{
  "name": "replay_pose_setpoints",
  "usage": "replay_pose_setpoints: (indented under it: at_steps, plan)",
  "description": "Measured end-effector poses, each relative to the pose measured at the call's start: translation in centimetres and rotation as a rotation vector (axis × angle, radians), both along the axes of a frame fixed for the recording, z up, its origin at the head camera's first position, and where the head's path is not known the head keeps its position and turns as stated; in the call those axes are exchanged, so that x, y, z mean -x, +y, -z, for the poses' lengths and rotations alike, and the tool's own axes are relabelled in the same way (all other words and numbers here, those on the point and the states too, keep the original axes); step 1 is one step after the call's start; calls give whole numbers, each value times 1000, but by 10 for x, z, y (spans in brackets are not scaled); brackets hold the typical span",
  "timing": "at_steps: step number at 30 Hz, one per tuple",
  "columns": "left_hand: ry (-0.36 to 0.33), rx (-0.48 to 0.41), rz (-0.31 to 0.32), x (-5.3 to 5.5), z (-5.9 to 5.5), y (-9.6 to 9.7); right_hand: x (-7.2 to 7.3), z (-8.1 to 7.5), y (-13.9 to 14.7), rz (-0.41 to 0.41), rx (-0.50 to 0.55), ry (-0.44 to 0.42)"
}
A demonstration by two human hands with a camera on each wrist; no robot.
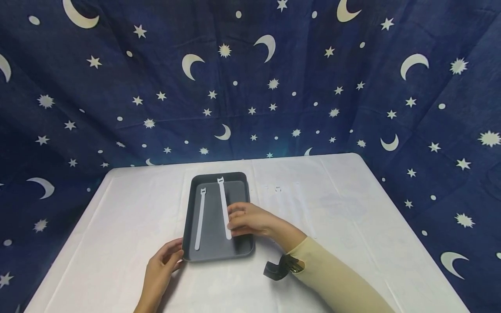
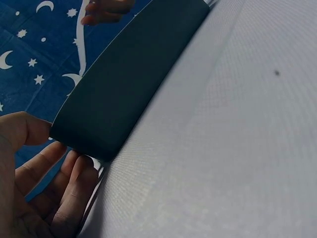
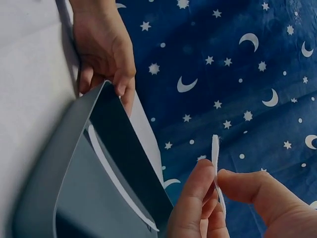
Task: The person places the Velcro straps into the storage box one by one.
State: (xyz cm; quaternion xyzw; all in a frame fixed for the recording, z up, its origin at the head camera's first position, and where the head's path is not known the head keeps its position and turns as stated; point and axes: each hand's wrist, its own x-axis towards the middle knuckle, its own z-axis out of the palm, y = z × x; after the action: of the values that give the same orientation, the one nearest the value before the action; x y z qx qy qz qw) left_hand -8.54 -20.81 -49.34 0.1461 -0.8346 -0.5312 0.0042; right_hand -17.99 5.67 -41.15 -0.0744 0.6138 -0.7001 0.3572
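A dark grey tray [image 1: 213,256] stands on the white-covered table. My left hand [image 1: 162,265] grips its near left corner, thumb at the rim and fingers against the outside wall in the left wrist view. Between thumb and fingers, my right hand [image 1: 250,219] pinches a white hook-and-loop cable tie [image 1: 224,198] near its rounded end. This tie is held up over the tray's right half, its slotted head towards the far rim. Another white cable tie [image 1: 200,219] lies lengthwise along the tray's left side; the right wrist view shows this tie [image 3: 116,181] bowed inside the tray.
White cloth covers the table [image 1: 129,208]. Right of the tray, faint white strap shapes [image 1: 278,189] lie on it, hard to make out against the cloth. A dark blue curtain [image 1: 250,87] with moons and stars hangs behind. A black strap [image 1: 275,270] hangs from the right wrist.
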Motion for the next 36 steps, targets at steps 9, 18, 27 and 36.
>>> replay_pose_setpoints:
  at_steps: [9, 18, 27, 36]
  plan:
    - [1, 5, -1, -2, 0, -1, 2, 1, -20, -19, 6, -12]
    - [8, -1, 0, -1, -1, -2, 5, 5, -33, -4, 5, -52]
    - [9, -18, 7, -1, -2, -2, 13, 19, -41, 39, -15, -124]
    - [1, -15, 8, 0, 1, -1, 18, 29, -46, 70, -61, -176]
